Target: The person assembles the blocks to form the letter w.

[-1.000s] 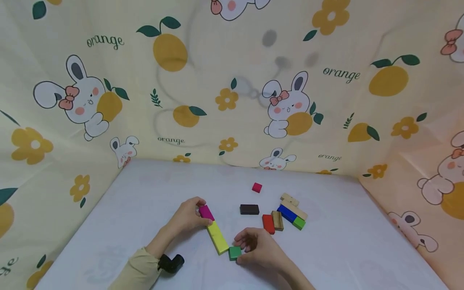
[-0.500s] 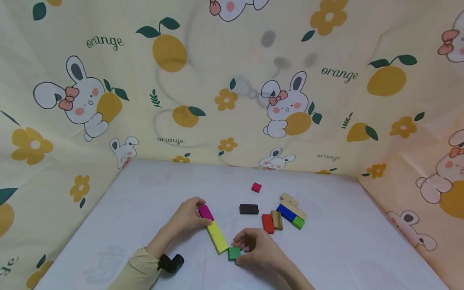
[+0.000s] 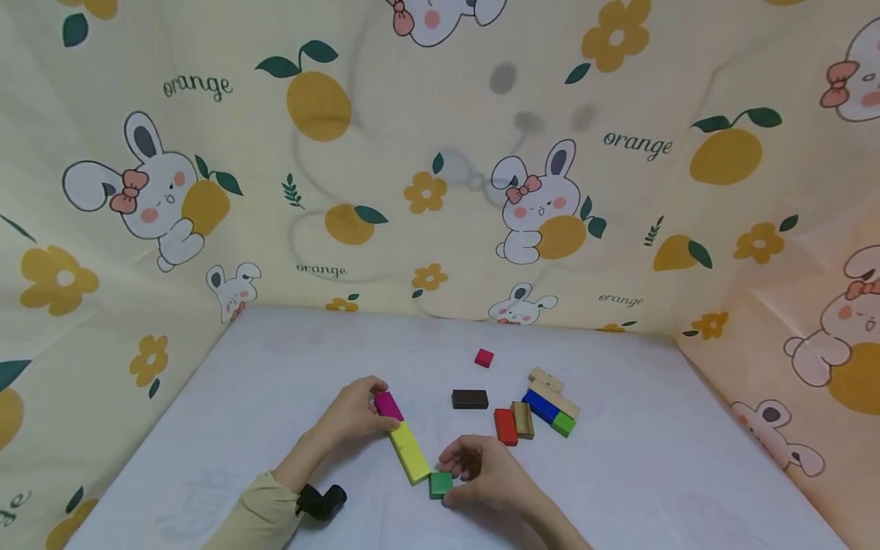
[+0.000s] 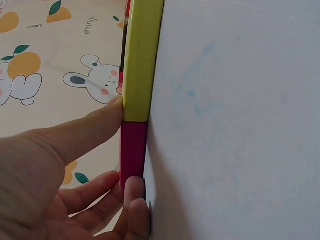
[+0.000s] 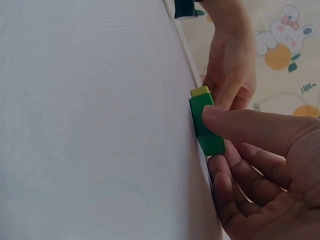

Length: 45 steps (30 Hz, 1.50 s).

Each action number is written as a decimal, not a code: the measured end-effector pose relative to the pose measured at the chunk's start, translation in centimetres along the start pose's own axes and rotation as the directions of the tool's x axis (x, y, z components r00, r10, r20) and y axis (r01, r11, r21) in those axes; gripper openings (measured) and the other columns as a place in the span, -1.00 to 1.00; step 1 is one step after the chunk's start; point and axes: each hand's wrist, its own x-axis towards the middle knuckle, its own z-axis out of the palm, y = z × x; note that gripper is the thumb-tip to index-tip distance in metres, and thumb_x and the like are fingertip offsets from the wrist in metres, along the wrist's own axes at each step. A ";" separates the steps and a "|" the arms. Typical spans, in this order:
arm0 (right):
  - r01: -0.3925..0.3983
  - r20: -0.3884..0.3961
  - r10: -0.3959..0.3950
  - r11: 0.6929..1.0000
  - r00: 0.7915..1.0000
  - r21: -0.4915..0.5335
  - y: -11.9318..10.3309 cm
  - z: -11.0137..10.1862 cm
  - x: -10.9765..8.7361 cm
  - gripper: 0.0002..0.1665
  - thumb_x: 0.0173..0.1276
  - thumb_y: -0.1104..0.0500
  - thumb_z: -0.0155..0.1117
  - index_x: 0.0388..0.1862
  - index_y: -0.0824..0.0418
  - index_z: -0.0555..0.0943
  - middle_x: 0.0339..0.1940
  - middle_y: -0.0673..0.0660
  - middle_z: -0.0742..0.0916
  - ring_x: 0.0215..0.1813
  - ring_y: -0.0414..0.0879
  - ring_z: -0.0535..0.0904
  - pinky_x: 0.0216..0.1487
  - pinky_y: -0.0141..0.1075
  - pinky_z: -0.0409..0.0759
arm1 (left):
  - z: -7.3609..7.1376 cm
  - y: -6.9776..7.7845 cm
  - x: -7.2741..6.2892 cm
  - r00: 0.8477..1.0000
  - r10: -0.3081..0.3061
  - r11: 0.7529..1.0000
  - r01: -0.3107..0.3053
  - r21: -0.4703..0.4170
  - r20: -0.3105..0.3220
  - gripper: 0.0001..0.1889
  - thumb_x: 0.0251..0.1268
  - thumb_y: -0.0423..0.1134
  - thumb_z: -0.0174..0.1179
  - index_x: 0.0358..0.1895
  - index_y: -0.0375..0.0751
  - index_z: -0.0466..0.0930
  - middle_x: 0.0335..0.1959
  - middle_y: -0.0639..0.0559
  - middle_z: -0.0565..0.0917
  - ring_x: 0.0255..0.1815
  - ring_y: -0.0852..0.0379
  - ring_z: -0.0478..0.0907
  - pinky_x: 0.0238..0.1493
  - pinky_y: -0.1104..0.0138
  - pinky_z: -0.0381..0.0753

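Note:
My left hand (image 3: 354,415) grips a magenta block (image 3: 389,406), its thumb by the seam where that block meets a long yellow block (image 3: 410,454). In the left wrist view the yellow block (image 4: 142,60) and magenta block (image 4: 134,155) stand end to end in one line, fingertips curled at the magenta end. My right hand (image 3: 490,477) pinches a small green block (image 3: 441,485) at the near end of the yellow one. From the right wrist, the thumb lies on the green block (image 5: 206,125) with the fingers at its other side; a yellow end shows just behind it.
Beyond the hands lie a dark block (image 3: 470,399) and a small red cube (image 3: 484,358). To the right sit a red block (image 3: 506,427), a brown block (image 3: 522,420), a blue block (image 3: 540,406), a light green block (image 3: 563,425) and pale wooden blocks (image 3: 554,399). Patterned cloth (image 3: 385,168) walls the table (image 3: 289,351).
The head view has shifted slightly. Both hands and the blocks keep their places relative to one another.

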 end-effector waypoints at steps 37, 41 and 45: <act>-0.015 0.009 0.015 0.999 1.000 -0.033 0.3 0.3 -0.4 -0.53 -0.02 0.21 0.66 -0.11 0.09 0.66 -0.27 0.00 0.68 -0.21 0.00 0.55 -0.20 -0.32 0.54 | 0.4 0.3 -0.1 1.000 0.015 1.000 -0.015 -0.021 0.003 -0.37 -0.08 -0.24 0.58 0.10 -0.39 0.51 -0.16 -0.08 0.58 -0.32 0.11 0.48 -0.24 0.27 0.57; -0.015 0.005 0.015 0.999 1.000 -0.036 0.2 0.3 -0.5 -0.53 -0.02 0.20 0.66 -0.11 0.10 0.66 -0.27 -0.01 0.68 -0.20 0.00 0.55 -0.18 -0.32 0.55 | 0.4 0.2 0.1 1.000 0.007 1.000 -0.007 -0.008 0.003 -0.35 -0.07 -0.22 0.58 0.11 -0.37 0.51 -0.15 -0.07 0.57 -0.31 0.10 0.47 -0.23 0.26 0.57; -0.012 0.007 0.012 0.999 1.000 -0.032 0.0 0.3 -0.5 -0.53 -0.02 0.21 0.66 -0.11 0.10 0.66 -0.26 0.00 0.68 -0.19 0.00 0.55 -0.16 -0.30 0.55 | 0.4 -0.1 0.0 1.000 -0.001 1.000 0.001 0.009 -0.007 -0.35 -0.08 -0.21 0.58 0.11 -0.35 0.52 -0.14 -0.06 0.58 -0.30 0.10 0.48 -0.22 0.25 0.58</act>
